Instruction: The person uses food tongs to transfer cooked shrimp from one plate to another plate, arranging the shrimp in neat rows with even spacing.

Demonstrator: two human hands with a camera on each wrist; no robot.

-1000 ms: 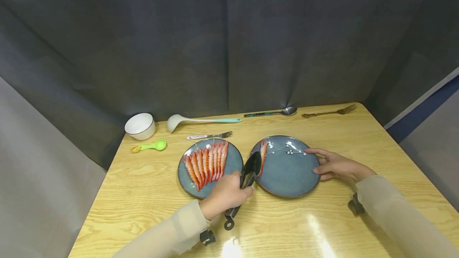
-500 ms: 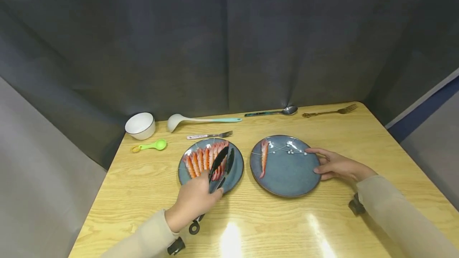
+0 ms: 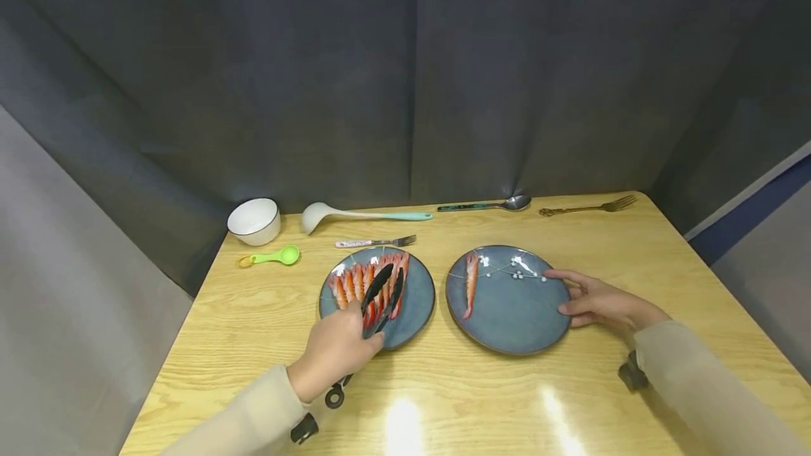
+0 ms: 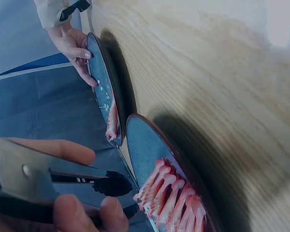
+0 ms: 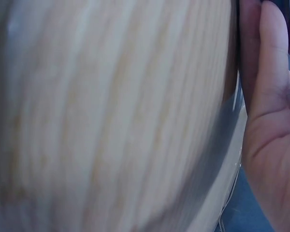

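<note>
My left hand (image 3: 338, 345) grips black kitchen tongs (image 3: 378, 283), their two tips apart over the shrimp (image 3: 353, 283) on the left blue plate (image 3: 415, 307). Several of these red-and-white shrimp lie side by side there, partly hidden by hand and tongs. In the left wrist view, the tong tips (image 4: 113, 184) have nothing between them. A single shrimp (image 3: 472, 287) lies at the left side of the right blue plate (image 3: 514, 319). My right hand (image 3: 602, 302) holds that plate's right rim, thumb on top; its lower fingers are partly hidden.
Behind the plates lie a pink-handled fork (image 3: 374, 242), a ladle (image 3: 355, 214), a spoon (image 3: 488, 205) and a gold fork (image 3: 589, 208). At the left stand a white bowl (image 3: 255, 222) and green measuring spoon (image 3: 279, 256). A dark curtain (image 3: 405, 90) closes off the back.
My left hand has brought the tongs leftward from the right plate's edge to over the left plate, and their tips have spread. My right hand stays at the rim. The head view shifts slightly.
</note>
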